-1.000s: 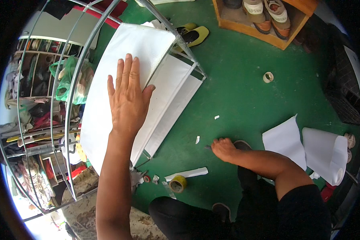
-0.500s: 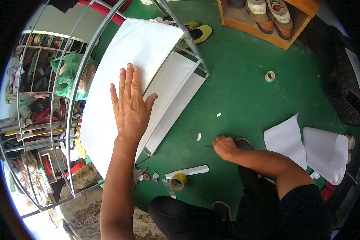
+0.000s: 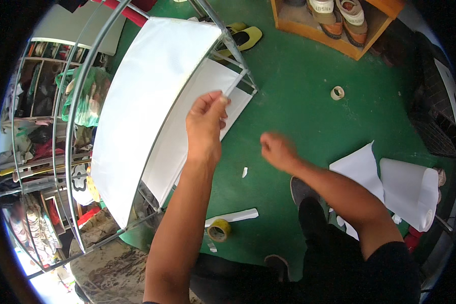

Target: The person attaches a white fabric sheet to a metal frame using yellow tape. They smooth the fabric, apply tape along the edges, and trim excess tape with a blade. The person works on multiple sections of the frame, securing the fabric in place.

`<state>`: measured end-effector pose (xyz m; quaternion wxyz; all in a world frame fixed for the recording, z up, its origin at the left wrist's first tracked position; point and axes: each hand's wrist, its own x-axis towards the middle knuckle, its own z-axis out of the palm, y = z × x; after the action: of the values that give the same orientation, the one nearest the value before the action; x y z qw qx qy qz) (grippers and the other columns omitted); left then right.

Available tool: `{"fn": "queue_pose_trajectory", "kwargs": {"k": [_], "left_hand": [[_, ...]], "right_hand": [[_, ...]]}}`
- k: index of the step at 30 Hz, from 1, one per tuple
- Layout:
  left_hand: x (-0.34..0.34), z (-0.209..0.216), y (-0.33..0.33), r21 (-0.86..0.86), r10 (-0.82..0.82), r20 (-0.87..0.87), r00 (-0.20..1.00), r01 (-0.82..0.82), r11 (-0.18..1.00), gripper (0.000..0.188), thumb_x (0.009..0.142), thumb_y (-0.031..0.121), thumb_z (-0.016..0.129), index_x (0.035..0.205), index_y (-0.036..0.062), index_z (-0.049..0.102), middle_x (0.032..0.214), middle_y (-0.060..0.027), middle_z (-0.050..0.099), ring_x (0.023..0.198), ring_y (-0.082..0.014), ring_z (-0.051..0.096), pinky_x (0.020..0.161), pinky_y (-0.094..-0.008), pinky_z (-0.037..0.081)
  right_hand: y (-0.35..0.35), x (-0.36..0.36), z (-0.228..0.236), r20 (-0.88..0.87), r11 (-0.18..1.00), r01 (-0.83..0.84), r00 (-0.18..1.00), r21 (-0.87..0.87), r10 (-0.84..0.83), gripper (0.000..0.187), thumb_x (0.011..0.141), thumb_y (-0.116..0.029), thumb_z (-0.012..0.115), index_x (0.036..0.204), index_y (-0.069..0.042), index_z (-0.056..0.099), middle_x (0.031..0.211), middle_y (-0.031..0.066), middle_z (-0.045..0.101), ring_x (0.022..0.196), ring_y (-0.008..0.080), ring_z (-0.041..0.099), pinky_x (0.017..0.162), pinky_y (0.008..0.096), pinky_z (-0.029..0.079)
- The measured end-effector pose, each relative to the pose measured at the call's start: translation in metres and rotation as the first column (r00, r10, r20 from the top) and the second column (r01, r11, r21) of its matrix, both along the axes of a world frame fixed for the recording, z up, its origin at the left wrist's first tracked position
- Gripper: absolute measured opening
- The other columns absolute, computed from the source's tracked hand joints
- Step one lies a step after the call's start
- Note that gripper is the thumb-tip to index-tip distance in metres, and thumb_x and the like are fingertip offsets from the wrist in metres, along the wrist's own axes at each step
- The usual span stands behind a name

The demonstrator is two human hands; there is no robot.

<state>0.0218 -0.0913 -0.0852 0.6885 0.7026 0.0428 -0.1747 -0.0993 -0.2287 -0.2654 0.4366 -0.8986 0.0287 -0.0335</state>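
Note:
A rack of grey metal tubes holds a white-covered upper shelf (image 3: 147,96) and a white lower shelf (image 3: 195,101) beneath it. Over the lower shelf's outer edge is my left hand (image 3: 205,124), thumb and fingers pinched together; whatever they hold, if anything, is too small to make out. To its right, above the green floor, my right hand (image 3: 278,151) is curled into a fist and blurred by motion. Anything inside that fist is hidden. On the floor near my legs lie a yellow tape roll (image 3: 219,230) and a white strip (image 3: 240,216).
A white sheet (image 3: 357,169) and a white roll of sheeting (image 3: 408,190) lie at the right. Farther off are a pale tape roll (image 3: 337,92), yellow-green shoes (image 3: 248,39) and a wooden shoe shelf (image 3: 316,34). Beyond the rack's left bars hangs a green plastic bag (image 3: 92,99).
My left hand has left the upper shelf's white surface, moved right and closed from flat to a pinch. My right hand has risen from near my shoe; the dark object at it no longer shows.

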Motion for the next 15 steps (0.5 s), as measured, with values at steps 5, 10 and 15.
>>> {"fn": "queue_pose_trajectory", "kwargs": {"k": [5,10,15], "left_hand": [[0.031,-0.008,-0.032,-0.389,0.147,-0.025,0.989,-0.145,0.910,0.044,0.092,0.010,0.068,0.132,0.0043,0.050,0.105,-0.0058,0.065,0.078,-0.0098,0.052,0.065,-0.0251,0.042],[0.051,-0.008,-0.050,-0.556,0.139,-0.029,0.990,-0.131,0.821,0.040,0.094,0.008,0.067,0.130,0.0055,0.050,0.104,-0.0066,0.064,0.078,-0.0116,0.052,0.063,-0.0258,0.042],[0.061,-0.008,-0.055,-0.571,0.109,-0.043,0.993,-0.114,0.813,0.032,0.096,0.010,0.065,0.125,0.0076,0.051,0.106,-0.0082,0.064,0.079,-0.0132,0.053,0.063,-0.0258,0.043]], "right_hand": [[-0.046,0.083,0.100,0.454,0.970,0.211,0.857,0.120,-0.243,0.011,0.084,-0.007,0.066,0.088,-0.007,0.056,0.083,0.0123,0.062,0.073,0.0348,0.064,0.060,0.0447,0.049],[-0.046,0.118,0.135,0.578,0.971,0.214,0.782,0.105,-0.235,0.012,0.082,-0.008,0.066,0.089,-0.007,0.057,0.082,0.0109,0.061,0.071,0.0347,0.063,0.059,0.0460,0.049],[-0.042,0.138,0.139,0.607,0.958,0.278,0.750,0.071,-0.262,0.011,0.082,-0.008,0.068,0.088,-0.007,0.058,0.080,0.0084,0.063,0.068,0.0296,0.064,0.058,0.0421,0.049]]}}
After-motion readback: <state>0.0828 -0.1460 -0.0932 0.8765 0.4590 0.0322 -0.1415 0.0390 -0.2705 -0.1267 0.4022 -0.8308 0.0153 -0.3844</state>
